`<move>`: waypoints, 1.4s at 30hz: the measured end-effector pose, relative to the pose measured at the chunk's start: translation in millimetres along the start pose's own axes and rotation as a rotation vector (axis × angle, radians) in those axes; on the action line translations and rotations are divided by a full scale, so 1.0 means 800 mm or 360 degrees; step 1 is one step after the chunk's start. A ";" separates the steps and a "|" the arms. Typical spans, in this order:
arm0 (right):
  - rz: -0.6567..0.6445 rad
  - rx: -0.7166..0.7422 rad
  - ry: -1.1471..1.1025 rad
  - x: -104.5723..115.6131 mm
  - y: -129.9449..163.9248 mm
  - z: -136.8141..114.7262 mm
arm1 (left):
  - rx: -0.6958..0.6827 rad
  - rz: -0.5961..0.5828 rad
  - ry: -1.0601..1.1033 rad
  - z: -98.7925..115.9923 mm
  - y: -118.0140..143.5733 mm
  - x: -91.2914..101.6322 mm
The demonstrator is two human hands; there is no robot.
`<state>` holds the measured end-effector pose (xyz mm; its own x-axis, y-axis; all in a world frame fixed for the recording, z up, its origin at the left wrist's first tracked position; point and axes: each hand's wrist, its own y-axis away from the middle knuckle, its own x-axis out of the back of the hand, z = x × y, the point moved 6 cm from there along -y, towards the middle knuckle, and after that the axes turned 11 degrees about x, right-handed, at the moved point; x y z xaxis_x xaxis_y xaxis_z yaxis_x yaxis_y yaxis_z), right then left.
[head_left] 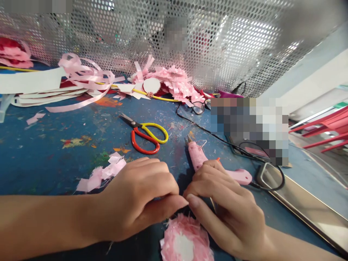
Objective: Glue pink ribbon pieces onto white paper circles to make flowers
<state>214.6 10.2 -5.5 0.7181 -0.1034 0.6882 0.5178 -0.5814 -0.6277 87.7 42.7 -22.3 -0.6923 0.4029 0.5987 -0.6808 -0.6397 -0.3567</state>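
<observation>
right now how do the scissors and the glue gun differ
The scissors lie untouched on the blue table, apart from both hands; the pink glue gun lies right behind the right hand, partly hidden by it. The scissors have one red and one yellow handle loop; the glue gun is pink all over. A black cord runs from the glue gun; the scissors have none. Both lie flat.

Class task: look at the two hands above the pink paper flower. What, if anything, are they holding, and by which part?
It cannot be told: the left hand and right hand pinch together above the pink paper flower, hiding whatever lies between the fingertips.
</observation>
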 end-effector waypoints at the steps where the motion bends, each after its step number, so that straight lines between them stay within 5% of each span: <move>1: 0.0003 -0.0021 -0.0022 0.001 0.000 0.000 | -0.0020 0.0035 0.0003 0.000 0.001 0.001; 8: 0.0100 -0.0244 -0.0230 0.004 0.001 0.004 | -0.0120 0.0263 -0.0034 0.004 0.004 0.012; 16: 0.0095 -0.0266 -0.0238 -0.001 0.003 0.001 | -0.0214 0.0239 -0.0245 0.015 0.004 0.017; 31: 0.0086 -0.0229 -0.0190 0.000 0.005 0.000 | -0.0147 0.0262 -0.0075 0.008 0.006 0.011; 42: -0.0057 0.0024 0.0131 0.004 0.004 -0.011 | -0.0262 -0.0040 -0.0020 0.007 0.007 0.005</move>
<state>214.2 0.9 -1.8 0.6587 -0.1493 0.7374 0.5499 -0.5735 -0.6072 82.4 37.1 -17.9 -0.6720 0.4085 0.6176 -0.7287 -0.5134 -0.4533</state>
